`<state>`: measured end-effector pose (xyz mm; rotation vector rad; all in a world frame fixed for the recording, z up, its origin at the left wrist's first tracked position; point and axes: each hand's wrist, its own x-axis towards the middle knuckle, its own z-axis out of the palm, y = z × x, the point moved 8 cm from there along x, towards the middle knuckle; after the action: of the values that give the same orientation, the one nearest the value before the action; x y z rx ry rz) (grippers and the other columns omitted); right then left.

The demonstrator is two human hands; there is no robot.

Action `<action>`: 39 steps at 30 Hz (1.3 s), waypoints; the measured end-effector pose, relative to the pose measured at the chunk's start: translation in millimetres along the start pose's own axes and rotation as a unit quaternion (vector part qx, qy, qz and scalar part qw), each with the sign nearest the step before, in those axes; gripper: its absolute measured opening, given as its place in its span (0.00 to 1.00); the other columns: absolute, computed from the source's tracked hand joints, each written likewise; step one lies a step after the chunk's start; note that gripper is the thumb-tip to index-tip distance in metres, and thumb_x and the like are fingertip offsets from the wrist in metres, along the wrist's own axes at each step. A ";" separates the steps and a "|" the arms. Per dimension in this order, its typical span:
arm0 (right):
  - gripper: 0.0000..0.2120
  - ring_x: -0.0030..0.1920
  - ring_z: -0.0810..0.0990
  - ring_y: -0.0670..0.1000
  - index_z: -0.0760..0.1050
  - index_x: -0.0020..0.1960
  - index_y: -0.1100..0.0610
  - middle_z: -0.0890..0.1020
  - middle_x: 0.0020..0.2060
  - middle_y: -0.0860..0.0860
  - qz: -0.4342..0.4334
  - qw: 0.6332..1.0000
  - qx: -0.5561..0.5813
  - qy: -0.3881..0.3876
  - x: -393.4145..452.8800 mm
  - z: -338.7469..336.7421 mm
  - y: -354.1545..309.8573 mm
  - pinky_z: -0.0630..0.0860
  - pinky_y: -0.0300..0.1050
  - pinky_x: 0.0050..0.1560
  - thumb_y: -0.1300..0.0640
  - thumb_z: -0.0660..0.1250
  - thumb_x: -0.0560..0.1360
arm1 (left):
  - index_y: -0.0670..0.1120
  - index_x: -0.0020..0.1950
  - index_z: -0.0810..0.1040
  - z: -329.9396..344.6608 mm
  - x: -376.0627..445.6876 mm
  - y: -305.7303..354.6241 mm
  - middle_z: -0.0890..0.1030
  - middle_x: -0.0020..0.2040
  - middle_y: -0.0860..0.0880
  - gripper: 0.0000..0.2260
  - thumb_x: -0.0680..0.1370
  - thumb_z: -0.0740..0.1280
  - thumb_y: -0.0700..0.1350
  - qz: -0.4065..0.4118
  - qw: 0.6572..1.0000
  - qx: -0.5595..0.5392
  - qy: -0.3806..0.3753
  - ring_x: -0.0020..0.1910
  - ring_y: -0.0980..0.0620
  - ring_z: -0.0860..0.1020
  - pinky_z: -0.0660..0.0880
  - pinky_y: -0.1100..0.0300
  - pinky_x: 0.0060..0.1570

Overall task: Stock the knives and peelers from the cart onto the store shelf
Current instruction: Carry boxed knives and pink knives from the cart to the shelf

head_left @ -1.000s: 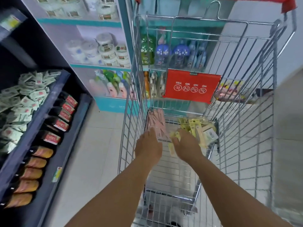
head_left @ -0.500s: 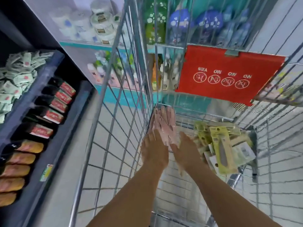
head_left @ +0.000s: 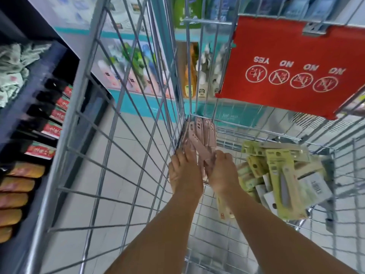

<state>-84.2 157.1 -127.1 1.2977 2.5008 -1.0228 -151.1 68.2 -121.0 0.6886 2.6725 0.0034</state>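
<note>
Both my arms reach down into a wire shopping cart (head_left: 126, 123). A stack of pink carded packs (head_left: 200, 135) leans in the cart's far left corner. My left hand (head_left: 184, 175) lies against the stack's left side with its fingers stretched along it. My right hand (head_left: 222, 173) grips the stack's right side, fingers curled round the lower ends of the packs. To the right lies a loose pile of yellow-green carded knives and peelers (head_left: 280, 178) on the cart floor.
A red child-seat flap (head_left: 286, 68) with warning icons hangs at the cart's far end. At left stands a dark shelf (head_left: 37, 80) holding sachets, black-and-red tubes and orange packs. Beyond the cart a teal shelf (head_left: 142, 56) carries bottles.
The view has dropped closer into the cart. My right hand left the yellow-green pile and closed on the pink packs; my left hand settled against the stack's left side.
</note>
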 end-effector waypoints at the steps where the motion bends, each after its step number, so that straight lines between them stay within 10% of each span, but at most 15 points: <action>1: 0.15 0.55 0.75 0.60 0.69 0.63 0.60 0.72 0.57 0.58 0.005 1.000 0.003 0.000 1.6 -0.2 1.5 0.72 0.51 0.57 0.57 0.63 0.78 | 0.42 0.77 0.43 0.3 0.0 0.3 0.54 0.74 0.42 0.39 0.76 0.66 0.44 -0.005 1.000 -0.006 -0.006 0.72 0.44 0.56 0.56 0.54 0.71; 19: 0.10 0.52 0.79 0.58 0.67 0.58 0.63 0.79 0.52 0.57 0.092 0.994 0.004 -0.062 -8.4 11.5 4.7 0.68 0.44 0.41 0.63 0.58 0.77 | 0.38 0.73 0.58 16.0 -10.4 -6.4 0.60 0.70 0.38 0.25 0.78 0.62 0.39 -0.051 0.992 -0.082 -0.081 0.69 0.42 0.63 0.66 0.57 0.65; 25: 0.12 0.52 0.79 0.60 0.65 0.59 0.61 0.79 0.53 0.58 0.119 0.990 0.042 -0.065 -27.1 12.1 7.8 0.70 0.46 0.42 0.63 0.58 0.76 | 0.46 0.69 0.63 11.1 -23.8 -13.3 0.71 0.61 0.43 0.21 0.77 0.60 0.35 -0.039 0.989 -0.118 -0.077 0.57 0.44 0.76 0.73 0.54 0.45; 31: 0.12 0.46 0.74 0.55 0.64 0.61 0.64 0.67 0.37 0.48 0.112 0.991 0.047 -0.049 -47.3 6.6 6.3 0.68 0.47 0.44 0.63 0.54 0.79 | 0.40 0.70 0.59 -3.7 -48.8 -25.4 0.73 0.63 0.41 0.21 0.78 0.59 0.34 -0.075 0.980 -0.167 -0.080 0.60 0.42 0.76 0.74 0.52 0.53; 39: 0.12 0.44 0.74 0.57 0.63 0.61 0.59 0.74 0.42 0.53 0.158 0.975 0.153 -0.006 -108.6 -36.1 -5.8 0.68 0.48 0.44 0.65 0.51 0.78 | 0.46 0.70 0.60 -56.4 -98.4 -23.6 0.76 0.62 0.44 0.23 0.76 0.53 0.31 -0.033 0.965 -0.254 -0.062 0.56 0.42 0.77 0.73 0.51 0.49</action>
<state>-15.5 104.8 -51.9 1.6972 2.0871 -1.3602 -102.9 6.6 -35.4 0.4153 2.4187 0.5856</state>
